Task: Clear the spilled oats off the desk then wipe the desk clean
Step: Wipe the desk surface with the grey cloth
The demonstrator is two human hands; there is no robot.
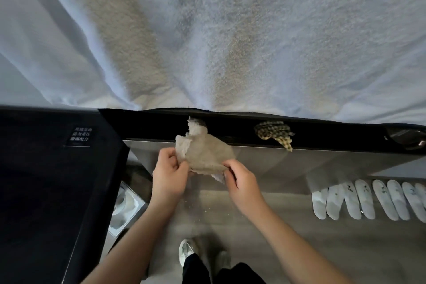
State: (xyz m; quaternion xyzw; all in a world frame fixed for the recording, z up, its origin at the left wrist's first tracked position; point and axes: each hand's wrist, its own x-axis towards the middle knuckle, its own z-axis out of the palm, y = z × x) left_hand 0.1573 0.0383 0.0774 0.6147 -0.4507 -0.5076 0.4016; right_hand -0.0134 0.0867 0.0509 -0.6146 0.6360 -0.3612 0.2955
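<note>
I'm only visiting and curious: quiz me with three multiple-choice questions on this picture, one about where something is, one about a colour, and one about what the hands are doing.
1. Where does the checked cloth lie?
A) on the black ledge
B) on the floor
C) inside a bin

2. What colour are the slippers lined up at the right?
A) black
B) white
C) red

3. How is the beige rag held?
A) lying loose on the desk
B) draped over one forearm
C) pinched by both hands

Answers:
1 A: it rests on the ledge, with one corner hanging over the front edge.
2 B: every slipper in the row is white.
3 C: the left hand and the right hand each pinch an edge of the rag, which is held up in the air.
</note>
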